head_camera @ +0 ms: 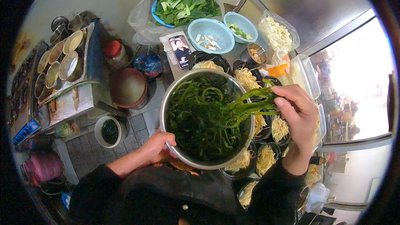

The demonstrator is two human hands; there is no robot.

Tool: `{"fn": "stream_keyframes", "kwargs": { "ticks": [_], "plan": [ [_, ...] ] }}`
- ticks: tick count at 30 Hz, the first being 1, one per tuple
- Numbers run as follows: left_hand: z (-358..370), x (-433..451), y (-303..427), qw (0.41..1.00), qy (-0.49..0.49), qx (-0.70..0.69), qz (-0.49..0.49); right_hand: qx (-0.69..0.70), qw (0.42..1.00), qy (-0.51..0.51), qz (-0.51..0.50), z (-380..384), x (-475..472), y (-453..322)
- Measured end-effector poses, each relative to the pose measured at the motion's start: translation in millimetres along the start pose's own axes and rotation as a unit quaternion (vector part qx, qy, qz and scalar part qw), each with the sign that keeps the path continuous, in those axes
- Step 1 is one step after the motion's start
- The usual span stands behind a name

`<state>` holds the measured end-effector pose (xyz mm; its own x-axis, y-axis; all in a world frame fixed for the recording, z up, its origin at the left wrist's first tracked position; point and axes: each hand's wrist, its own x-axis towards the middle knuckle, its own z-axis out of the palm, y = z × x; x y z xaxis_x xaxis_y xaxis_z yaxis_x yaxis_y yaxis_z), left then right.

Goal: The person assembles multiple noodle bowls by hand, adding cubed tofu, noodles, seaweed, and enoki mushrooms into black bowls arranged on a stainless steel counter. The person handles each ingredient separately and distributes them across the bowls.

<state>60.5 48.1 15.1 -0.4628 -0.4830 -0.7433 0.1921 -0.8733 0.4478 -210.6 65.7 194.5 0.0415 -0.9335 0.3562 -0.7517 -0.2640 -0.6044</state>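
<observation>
My left hand (pixel 161 147) grips the rim of a round stainless steel bowl (pixel 163 112), thumb over the edge. Dark green seaweed strips (pixel 203 115) fill much of the bowl. Pinched between the thumb and fingers of my right hand (pixel 295 109) is a bunch of seaweed strips (pixel 256 100), raised at the bowl's right rim. Its lower strands still trail into the bowl. Under and beyond my right hand stand several black bowls holding pale noodles (pixel 279 128). Some of these bowls are partly hidden by the steel bowl and my right arm.
Blue plastic colanders (pixel 211 25) and leafy greens (pixel 187 4) stand at the back, near a phone (pixel 180 51) with a lit screen. On the left are a rack of metal pots (pixel 68 65), a red-lidded jar (pixel 114 51) and a white bucket (pixel 98 131). Clear plastic containers (pixel 307 75) line the right.
</observation>
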Motion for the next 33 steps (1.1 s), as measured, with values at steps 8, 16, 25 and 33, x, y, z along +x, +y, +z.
{"fn": "stream_keyframes", "kwargs": {
  "ticks": [8,16,25,33],
  "plan": [
    [-11.8,26.5,2.9,0.998,-0.059,0.011,-0.002,0.008,0.999,0.048,0.024,-23.9,17.0,-21.2],
    [-12.2,27.5,11.5,0.998,-0.065,0.012,-0.003,0.086,0.995,0.045,0.038,-35.5,27.6,-24.6],
    [-13.0,37.5,7.8,0.998,-0.053,-0.03,-0.015,0.104,0.989,0.077,0.078,-46.8,37.0,-16.0],
    [1.2,50.4,10.3,0.998,-0.053,-0.016,-0.023,0.05,0.977,0.185,0.088,-89.3,37.3,-6.0]
  ]
}}
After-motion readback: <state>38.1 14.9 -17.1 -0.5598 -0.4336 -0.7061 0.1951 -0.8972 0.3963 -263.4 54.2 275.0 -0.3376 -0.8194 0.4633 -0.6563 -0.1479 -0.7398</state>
